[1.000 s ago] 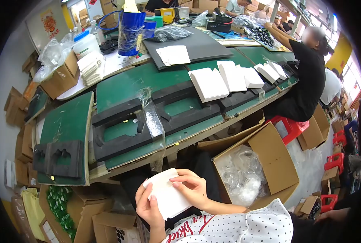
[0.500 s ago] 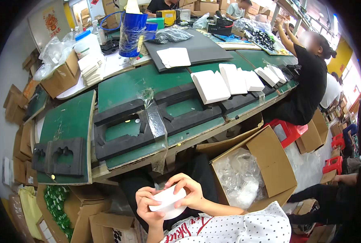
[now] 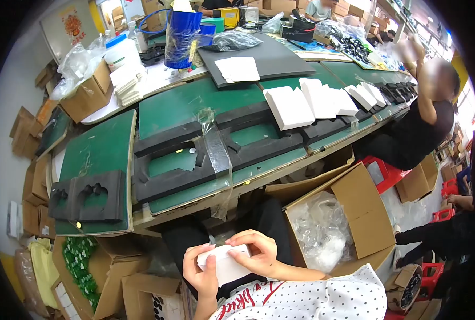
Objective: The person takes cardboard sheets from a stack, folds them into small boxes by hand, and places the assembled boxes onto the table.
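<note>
In front of my lap, both hands are closed on a small white box (image 3: 231,271). My left hand (image 3: 200,269) grips its left side, with the thumb upright against the near face. My right hand (image 3: 258,252) wraps over the right end, thumb on the upper edge and fingertips along the top. The fingers cover part of the box's upper end, so I cannot tell whether its flap is fully closed. On the bench beyond, several similar white boxes (image 3: 288,108) stand in a row along black foam frames (image 3: 176,184).
A green-topped bench (image 3: 189,109) runs across, with flat white pieces (image 3: 237,69) on a grey board (image 3: 280,58). An open carton of clear plastic bags (image 3: 320,234) stands at my right. A co-worker in black (image 3: 435,114) sits at the bench's right.
The white box has been turned in my hands, and my left thumb has come up onto its near face. My view has shifted slightly, and the co-worker's arms and head have moved.
</note>
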